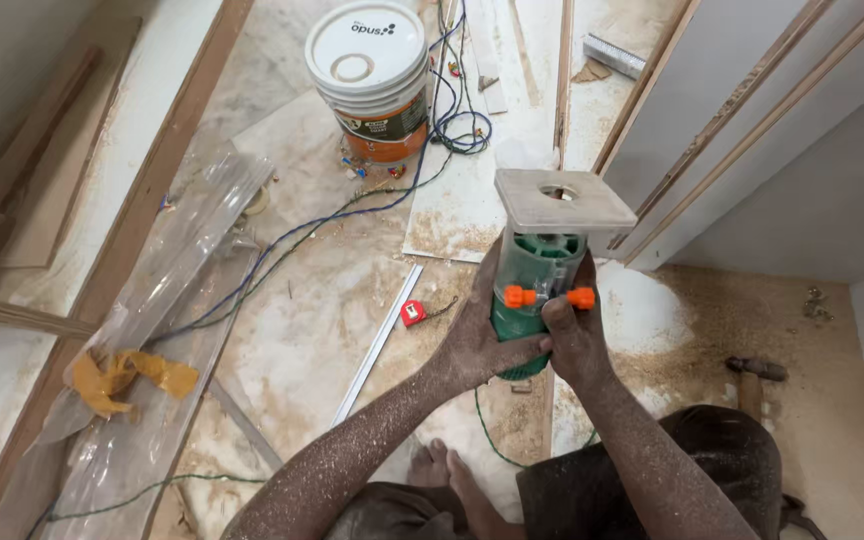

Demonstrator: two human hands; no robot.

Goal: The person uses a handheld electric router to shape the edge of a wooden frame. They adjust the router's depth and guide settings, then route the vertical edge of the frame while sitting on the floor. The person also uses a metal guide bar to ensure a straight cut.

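Router (pixel 537 290): green trimmer held base-up in front of the person, above the floor, square base plate (pixel 562 200) on top with its centre hole showing. Left hand (pixel 477 340) wraps the motor body from the left side, closed round it. Right hand (pixel 574 335) grips from the right, thumb and fingers at the orange knobs (pixel 549 296) on the clear base collar. Both hands clamped on the router; it touches no workpiece. Judgement: work is at the setup stage, base or depth adjustment in hand, not cutting. Whether a bit is fitted cannot be told; the hole shows nothing clearly. Whether the knobs are loose or tight cannot be told either. Cord (pixel 487 435) hangs green from under the tool toward the floor. Sawdust coats both forearms and lies thick on the floor (pixel 302 330), so cutting looks already done here; how much is left is not shown. Just left of the router on the floor: red tape measure (pixel 412 313) and a white strip (pixel 377 345). Hammer (pixel 755 370) lies to the right in the dust. Farther out: white bucket (pixel 367 75), blue wires (pixel 452 120), plastic sheet (pixel 162 330) at left, pale panels (pixel 752 130) leaning upper right.
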